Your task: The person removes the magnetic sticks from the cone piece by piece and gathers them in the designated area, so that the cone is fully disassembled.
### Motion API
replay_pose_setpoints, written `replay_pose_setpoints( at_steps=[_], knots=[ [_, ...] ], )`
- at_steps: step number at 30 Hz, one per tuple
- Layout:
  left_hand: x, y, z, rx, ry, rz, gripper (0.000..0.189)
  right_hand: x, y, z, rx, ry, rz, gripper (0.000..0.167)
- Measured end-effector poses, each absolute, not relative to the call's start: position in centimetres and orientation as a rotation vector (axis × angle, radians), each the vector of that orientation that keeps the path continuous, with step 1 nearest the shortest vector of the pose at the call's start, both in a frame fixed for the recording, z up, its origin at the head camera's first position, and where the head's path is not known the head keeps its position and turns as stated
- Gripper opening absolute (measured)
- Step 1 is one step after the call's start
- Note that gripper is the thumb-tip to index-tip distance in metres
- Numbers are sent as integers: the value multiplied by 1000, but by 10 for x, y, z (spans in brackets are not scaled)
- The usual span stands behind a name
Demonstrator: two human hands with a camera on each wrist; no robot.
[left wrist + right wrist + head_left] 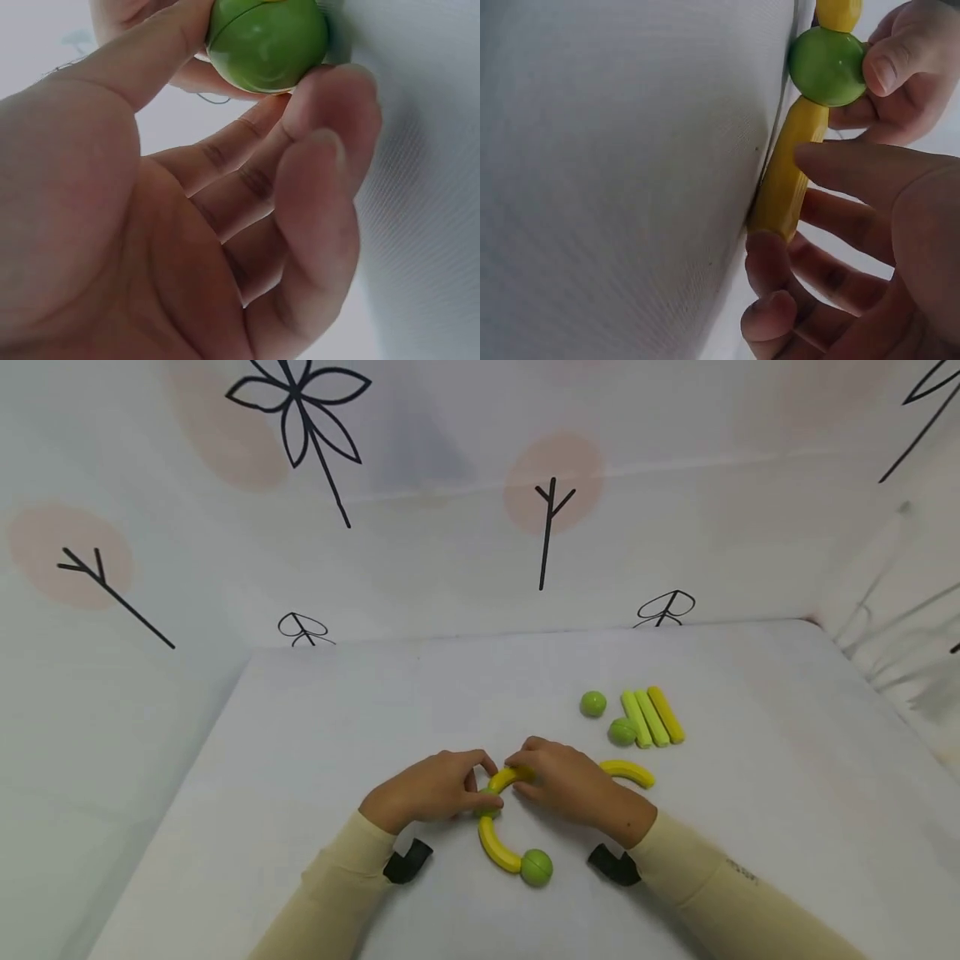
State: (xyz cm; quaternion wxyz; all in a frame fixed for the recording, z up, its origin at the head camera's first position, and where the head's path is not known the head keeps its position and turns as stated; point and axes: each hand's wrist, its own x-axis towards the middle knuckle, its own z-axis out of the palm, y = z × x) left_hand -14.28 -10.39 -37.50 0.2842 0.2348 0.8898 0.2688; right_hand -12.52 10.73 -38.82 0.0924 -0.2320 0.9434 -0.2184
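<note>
Thumb and fingers of my left hand (438, 787) hold a green ball (488, 803) on the white table; it also shows in the left wrist view as a glossy green ball (270, 45) with a seam. My right hand (573, 783) grips a curved yellow stick (507, 777) between thumb and fingers. In the right wrist view, one end of this yellow stick (786, 176) meets the green ball (827, 67). On the ball's other side a second curved yellow stick (495, 846) runs toward me, its far end against another green ball (536, 867).
Right of my right hand lies another curved yellow stick (628, 772). Farther back are two loose green balls (592, 703), two straight light green sticks (652, 718) and a straight yellow stick (666, 714). A patterned white backdrop (450, 568) stands behind the table.
</note>
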Motion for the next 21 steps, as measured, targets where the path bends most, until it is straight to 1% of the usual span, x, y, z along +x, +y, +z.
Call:
replay_pose_setpoints(
  at_steps=[3,8,12,21],
  knots=[
    [-142,-106,-377,625,2374,737,40,-124,106,-391,-689,2791,-628,24],
    [-142,-107,-378,636,2345,755,25,-122,108,-392,-753,2802,-601,13],
    [-143,-107,-378,666,2337,758,20,-121,108,-391,-779,2820,-594,14],
    [-148,-106,-381,673,2335,755,20,-116,122,-382,-776,2945,-502,19]
  ],
)
